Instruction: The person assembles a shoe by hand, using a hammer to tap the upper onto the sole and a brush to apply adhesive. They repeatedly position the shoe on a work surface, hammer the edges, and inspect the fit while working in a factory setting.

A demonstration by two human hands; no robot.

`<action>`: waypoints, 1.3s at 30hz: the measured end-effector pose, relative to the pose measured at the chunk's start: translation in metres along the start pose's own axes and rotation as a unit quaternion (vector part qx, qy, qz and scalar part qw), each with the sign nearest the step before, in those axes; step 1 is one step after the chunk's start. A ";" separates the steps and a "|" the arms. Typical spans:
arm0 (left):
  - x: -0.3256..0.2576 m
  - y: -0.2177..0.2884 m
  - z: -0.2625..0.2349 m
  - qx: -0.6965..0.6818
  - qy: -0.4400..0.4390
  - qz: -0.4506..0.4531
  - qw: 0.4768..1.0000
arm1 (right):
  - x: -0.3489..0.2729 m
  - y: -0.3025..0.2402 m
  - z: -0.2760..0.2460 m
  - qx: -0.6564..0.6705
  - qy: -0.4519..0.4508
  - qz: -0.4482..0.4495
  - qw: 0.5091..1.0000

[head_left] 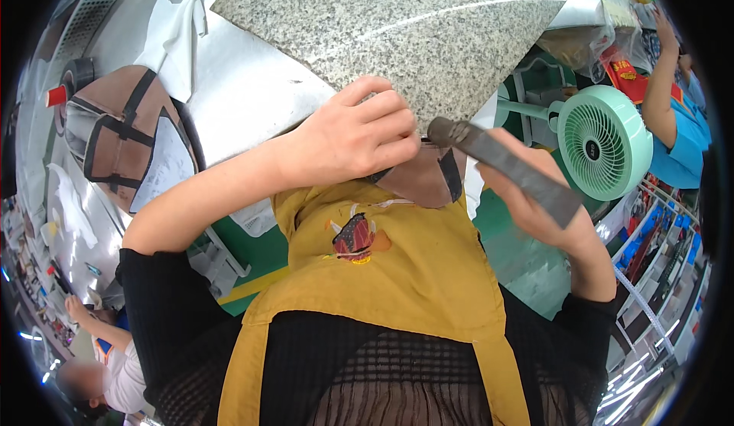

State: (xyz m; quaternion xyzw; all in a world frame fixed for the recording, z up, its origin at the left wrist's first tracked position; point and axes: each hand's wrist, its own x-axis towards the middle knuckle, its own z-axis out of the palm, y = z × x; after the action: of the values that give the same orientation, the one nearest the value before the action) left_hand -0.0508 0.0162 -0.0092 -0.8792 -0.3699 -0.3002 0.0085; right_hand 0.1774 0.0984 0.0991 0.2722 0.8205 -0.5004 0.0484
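Mustard-yellow cloth apron (397,273) over my black ribbed top is filling the view closest to me. Above it my left hand (355,139) is curling its fingers shut over a brown leather piece with dark edging (424,177), pressing it against the edge of the speckled grey granite slab (397,28). My right hand (535,204) is wrapping closed around a long, flat, dark grey metal bar (508,170). Its long axis is slanting from my right palm up and leftward, its blunt tip hanging just beside my left fingertips and the leather. So the leather is lying left of and slightly below the bar's tip, nearer my left hand. A mint-green plastic fan (604,143) is standing beyond to the right.
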 end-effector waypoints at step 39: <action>0.034 0.022 0.000 -0.177 -0.095 -0.290 0.936 | -0.023 0.038 0.017 0.017 0.129 -0.030 0.991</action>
State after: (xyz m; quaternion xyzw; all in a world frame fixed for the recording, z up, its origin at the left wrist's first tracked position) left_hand -0.0179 0.0216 0.0138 -0.7453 -0.5489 -0.2655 -0.2696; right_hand 0.2127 0.0883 0.0689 0.3106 0.8190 -0.4761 -0.0777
